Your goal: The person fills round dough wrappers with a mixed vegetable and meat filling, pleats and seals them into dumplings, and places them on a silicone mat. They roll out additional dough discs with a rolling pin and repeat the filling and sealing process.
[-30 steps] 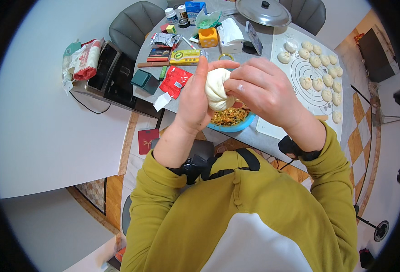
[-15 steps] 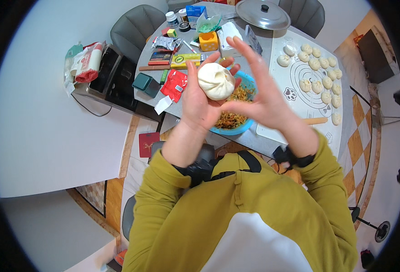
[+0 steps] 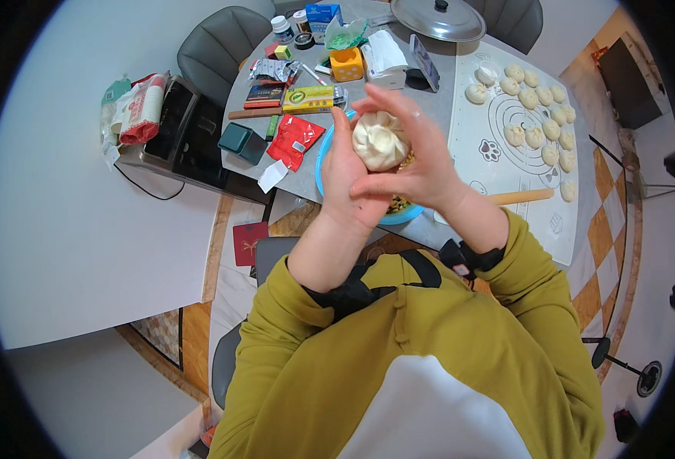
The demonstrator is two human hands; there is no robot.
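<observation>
A pleated, raw stuffed bun [image 3: 380, 141] rests between my hands, its folded top facing up. My left hand [image 3: 345, 180] cradles it from the left and below, thumb upright along its side. From the right, my right hand [image 3: 428, 164] curves round the bun, its fingers over the far side and its thumb across the near side, by the left palm. Beneath the hands stands a blue bowl [image 3: 322, 162] of chopped filling [image 3: 401, 205], largely hidden by them.
To the right, a white mat [image 3: 467, 157] bears several finished buns [image 3: 535, 136] and a rolling pin [image 3: 521, 196]. At the left are a red packet [image 3: 295, 143], a dark green box [image 3: 242, 143] and a yellow box [image 3: 309, 99]. Farther off are a phone [image 3: 424, 63] and a pot lid [image 3: 438, 21].
My right hand has closed in from the right and now curves round the bun. The bun and my left hand have shifted slightly right.
</observation>
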